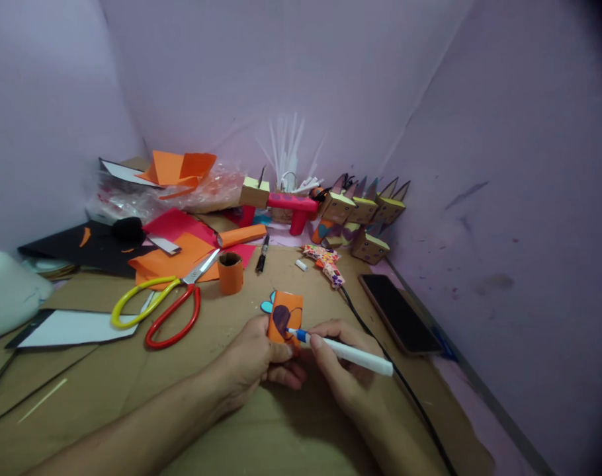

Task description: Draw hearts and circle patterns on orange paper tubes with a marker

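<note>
My left hand (254,360) grips a small orange paper roll (286,316) with a dark purple heart shape on its front and a light blue piece at its left side. My right hand (338,367) holds a white marker (353,354) with a blue tip, and the tip touches the roll just below the purple shape. Both hands rest on the brown cardboard work surface (241,436).
Yellow-and-red scissors (157,307) lie to the left beside a short orange tube (230,272) and orange and red paper sheets (182,254). A dark phone (399,312) and black cable (405,387) lie to the right. Cardboard box figures (365,215) line the back wall.
</note>
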The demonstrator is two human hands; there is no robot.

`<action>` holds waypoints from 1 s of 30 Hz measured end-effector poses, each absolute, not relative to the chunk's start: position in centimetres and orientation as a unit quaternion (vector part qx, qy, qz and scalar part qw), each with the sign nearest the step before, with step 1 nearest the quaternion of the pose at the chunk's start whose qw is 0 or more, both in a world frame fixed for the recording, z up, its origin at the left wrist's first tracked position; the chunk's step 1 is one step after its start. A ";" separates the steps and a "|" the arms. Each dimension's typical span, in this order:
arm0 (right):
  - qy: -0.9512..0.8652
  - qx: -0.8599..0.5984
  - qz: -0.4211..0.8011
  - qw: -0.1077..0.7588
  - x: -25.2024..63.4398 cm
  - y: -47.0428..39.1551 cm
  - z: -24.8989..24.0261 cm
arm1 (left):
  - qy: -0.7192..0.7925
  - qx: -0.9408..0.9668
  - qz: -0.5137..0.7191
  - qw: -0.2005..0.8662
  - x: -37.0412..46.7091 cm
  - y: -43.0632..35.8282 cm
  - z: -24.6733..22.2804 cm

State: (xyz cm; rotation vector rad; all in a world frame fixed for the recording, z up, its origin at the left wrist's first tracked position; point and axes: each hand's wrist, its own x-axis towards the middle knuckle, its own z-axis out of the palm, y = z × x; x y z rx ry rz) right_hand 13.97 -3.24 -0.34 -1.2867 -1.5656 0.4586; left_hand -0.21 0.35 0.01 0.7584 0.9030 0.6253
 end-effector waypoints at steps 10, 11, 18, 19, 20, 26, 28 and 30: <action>-0.661 -0.529 0.196 0.494 13.9 -3.2 -0.4 | 0.421 0.346 0.288 0.788 -0.3 0.3 0.3; -0.654 -0.535 0.200 0.496 13.9 -3.3 -0.4 | 0.421 0.346 0.288 0.788 -0.3 0.3 0.3; -0.641 -0.552 0.207 0.491 13.9 -3.3 -0.1 | 0.430 0.348 0.289 0.782 -0.2 0.3 0.2; -0.646 -0.548 0.210 0.487 13.9 -3.3 -0.1 | 0.429 0.347 0.288 0.783 -0.2 0.3 0.2; -0.648 -0.547 0.213 0.485 13.9 -3.3 -0.1 | 0.426 0.347 0.288 0.784 -0.2 0.3 0.3; -0.632 -0.564 0.210 0.488 13.9 -3.3 -0.2 | 0.422 0.350 0.289 0.785 -0.2 0.4 0.3; -0.642 -0.558 0.214 0.481 13.9 -3.3 -0.1 | 0.422 0.349 0.287 0.786 -0.2 0.4 0.2; -0.652 -0.548 0.214 0.478 13.9 -3.3 -0.1 | 0.420 0.347 0.289 0.788 -0.3 0.4 0.1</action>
